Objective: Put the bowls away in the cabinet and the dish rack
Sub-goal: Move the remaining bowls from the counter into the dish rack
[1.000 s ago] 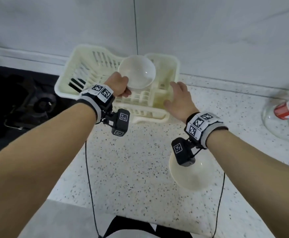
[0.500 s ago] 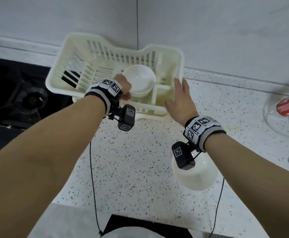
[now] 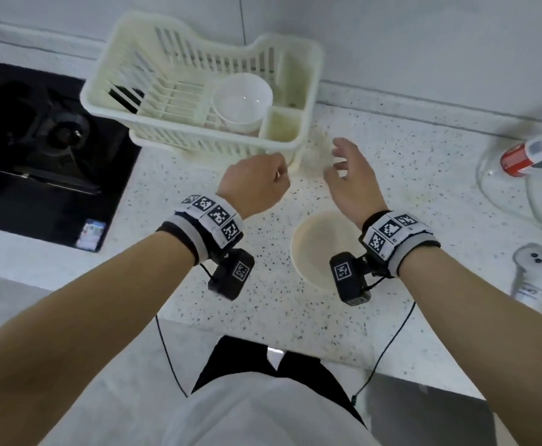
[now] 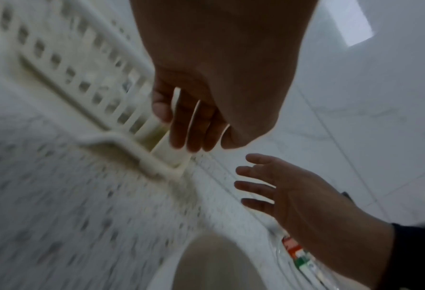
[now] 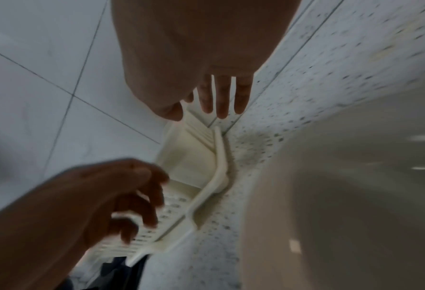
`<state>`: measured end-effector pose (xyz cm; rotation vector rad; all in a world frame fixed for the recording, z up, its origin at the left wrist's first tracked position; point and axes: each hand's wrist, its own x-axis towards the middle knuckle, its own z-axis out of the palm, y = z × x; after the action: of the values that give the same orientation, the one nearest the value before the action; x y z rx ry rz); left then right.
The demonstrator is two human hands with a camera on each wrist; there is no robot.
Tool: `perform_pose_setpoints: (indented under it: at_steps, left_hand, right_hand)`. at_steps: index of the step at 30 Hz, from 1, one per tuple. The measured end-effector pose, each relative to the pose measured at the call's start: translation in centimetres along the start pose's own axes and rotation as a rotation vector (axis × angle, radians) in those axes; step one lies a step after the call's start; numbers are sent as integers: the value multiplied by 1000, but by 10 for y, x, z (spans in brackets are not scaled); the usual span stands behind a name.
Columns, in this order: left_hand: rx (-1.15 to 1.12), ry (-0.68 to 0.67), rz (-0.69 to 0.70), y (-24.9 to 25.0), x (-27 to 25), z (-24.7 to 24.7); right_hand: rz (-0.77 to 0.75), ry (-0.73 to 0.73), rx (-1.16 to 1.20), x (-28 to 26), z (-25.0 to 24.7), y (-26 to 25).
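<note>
We see the dish rack [image 3: 179, 91] sitting at the back of the speckled surface [image 3: 256, 317], up vs. the tiled wall [image 3: 424, 43]. One white bowl [image 3: 242, 103] stands upright inside it, right-hand part of the main section, just beside the small cutlery compartment [image 3: 279, 125]. A 2nd, cream bowl [image 3: 314, 249] rests on the surface nearer to us, partly under the right wrist & its camera; nothing touches it.

Left hand [image 3: 255, 185]: over the surface just in front of the rack's near right corner, grip released, fingers loosely curled w/ nothing in them. The left wrist view shows the fingers [image 4: 191, 125] hanging down by the rack's slatted wall [image 4: 82, 64]; whether they brush the plastic we can't tell, that view is motion-blurred.

Right hand [image 3: 350, 185]: also free, grip released, fingers spread & relaxed, hovering above the surface just right of the rack corner & beyond the cream bowl. In the right wrist view the fingertips [image 5: 221, 104] point toward the rack's end wall [image 5: 189, 157], apart from it, and the cream bowl's rim [image 5: 305, 176] fills the lower right.

Elsewhere: black stove top [image 3: 38, 149] to the left of the rack, partly under its left edge; a bottle w/ a red label [image 3: 520, 159] & clear glassware at far right; a white power strip [image 3: 533, 262] near the right edge.
</note>
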<state>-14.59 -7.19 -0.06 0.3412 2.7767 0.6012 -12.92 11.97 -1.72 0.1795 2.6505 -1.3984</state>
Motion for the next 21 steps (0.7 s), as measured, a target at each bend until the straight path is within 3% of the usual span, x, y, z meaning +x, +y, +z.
perform_pose_setpoints:
  at_steps: [3, 7, 10, 13, 18, 21]
  left_hand:
    - [17, -309, -157, 2, -24, 54]
    - [-246, -461, -280, 11, -53, 103]
    - [-489, -436, -362, 23, -67, 119]
    - [-552, -377, -418, 33, -71, 120]
    - [-698, -352, -490, 49, -79, 91]
    - [-806, -336, -519, 57, -81, 68]
  right_hand:
    - [113, -49, -60, -34, -15, 42]
    - [222, -133, -97, -70, -22, 88]
    - [271, -220, -28, -85, -21, 105]
    - [313, -209, 89, -91, -20, 111]
    - [506, -222, 433, -99, -37, 104]
    - [507, -286, 582, -102, -56, 83]
